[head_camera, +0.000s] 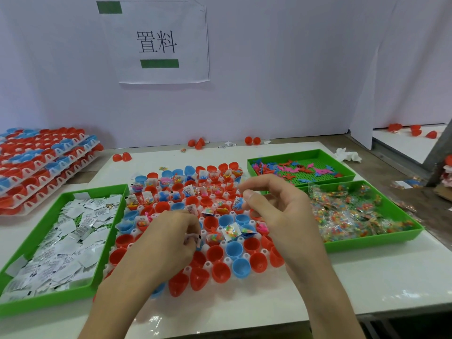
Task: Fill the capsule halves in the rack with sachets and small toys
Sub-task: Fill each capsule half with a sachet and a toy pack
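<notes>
Just the one head view, looking down at the bench. The white rack [208, 264] sits dead centre on the white board [244, 302], packed with red and blue capsule halves [221, 271], open side up. The far rows already have stuff in them: printed sachets, little toys, clear bead packets. The near rows are mostly bare cups.

The left hand [171, 236] is over the near-left part of the rack, fingers curled in, pinching a few white sachets [192, 239] between thumb and fingertips. The right hand [276, 211] hangs over the right side of the rack, fingers bent and thumb tip close to the index finger. Honestly can't tell if it's got anything in there.

The left green tray [49, 300] touches the rack's left edge and is full of a loose sachet pile [61, 241]. To the right, the near green tray [371, 241] holds clear bead packets [354, 216], and the far green tray [288, 156] behind it has flat pink and blue toys [293, 168].

At back left, a stack of loaded racks [44, 162]. A few loose red halves [252, 140] lie along the wall, a paper sign [159, 42] hangs above them, and there's a crumpled tissue [347, 154] beside the far tray.
</notes>
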`<act>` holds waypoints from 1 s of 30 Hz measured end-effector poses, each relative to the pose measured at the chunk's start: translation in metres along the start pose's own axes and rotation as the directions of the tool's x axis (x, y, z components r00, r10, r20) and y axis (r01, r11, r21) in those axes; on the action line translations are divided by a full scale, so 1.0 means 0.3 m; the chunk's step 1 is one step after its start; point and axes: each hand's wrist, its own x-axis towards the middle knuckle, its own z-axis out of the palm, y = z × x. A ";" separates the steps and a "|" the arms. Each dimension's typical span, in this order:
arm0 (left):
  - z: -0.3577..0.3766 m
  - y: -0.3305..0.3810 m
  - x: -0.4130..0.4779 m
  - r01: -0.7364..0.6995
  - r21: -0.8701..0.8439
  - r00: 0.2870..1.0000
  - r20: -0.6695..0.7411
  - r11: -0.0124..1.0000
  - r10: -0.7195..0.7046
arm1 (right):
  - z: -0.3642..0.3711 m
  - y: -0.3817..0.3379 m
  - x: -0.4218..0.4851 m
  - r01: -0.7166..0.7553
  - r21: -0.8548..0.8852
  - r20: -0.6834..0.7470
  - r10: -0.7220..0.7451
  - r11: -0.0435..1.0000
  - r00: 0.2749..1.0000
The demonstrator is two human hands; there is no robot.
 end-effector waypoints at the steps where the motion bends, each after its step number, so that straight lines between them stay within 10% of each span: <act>1: 0.000 -0.002 -0.001 0.003 -0.001 1.000 -0.004 1.000 -0.003 | 0.000 0.001 0.001 0.001 0.001 0.000 -0.001 1.000 1.000; 30: 0.006 -0.007 0.033 0.058 -0.122 0.998 -0.003 0.991 -0.058 | 0.007 0.026 0.005 -0.023 -0.030 0.051 0.025 0.999 0.998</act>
